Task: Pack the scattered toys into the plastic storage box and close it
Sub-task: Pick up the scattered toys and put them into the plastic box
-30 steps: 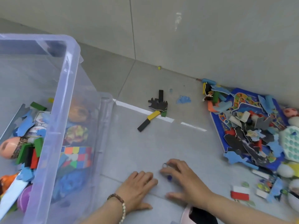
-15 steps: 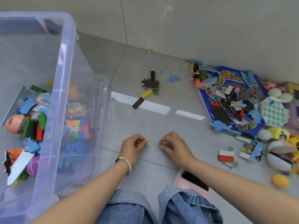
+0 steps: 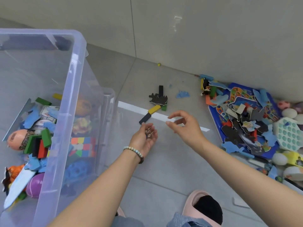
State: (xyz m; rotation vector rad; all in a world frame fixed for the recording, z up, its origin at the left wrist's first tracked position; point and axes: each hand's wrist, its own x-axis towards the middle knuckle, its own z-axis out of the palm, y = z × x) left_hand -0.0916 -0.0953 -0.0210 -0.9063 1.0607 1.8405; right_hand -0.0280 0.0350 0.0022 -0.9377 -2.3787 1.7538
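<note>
Left hand (image 3: 144,138) cupped palm-up round small pieces (image 3: 148,132): likely light, loose, spill-prone; keep palm level. Right hand (image 3: 185,126) loosely spread, empty. Blocks (image 3: 154,109) at 12 o'clock: rigid, pinch long sides. Storage box (image 3: 74,79) at 9 o'clock; toy pile (image 3: 242,128) at 3 o'clock.

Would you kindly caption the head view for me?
Left hand cups small shiny pieces beside clear plastic storage box; right hand hovers.

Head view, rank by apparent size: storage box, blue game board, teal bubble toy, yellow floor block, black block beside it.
1. storage box, though nearness to the camera inflates it.
2. blue game board.
3. teal bubble toy.
4. yellow block and black block look alike; no ranking.
</note>
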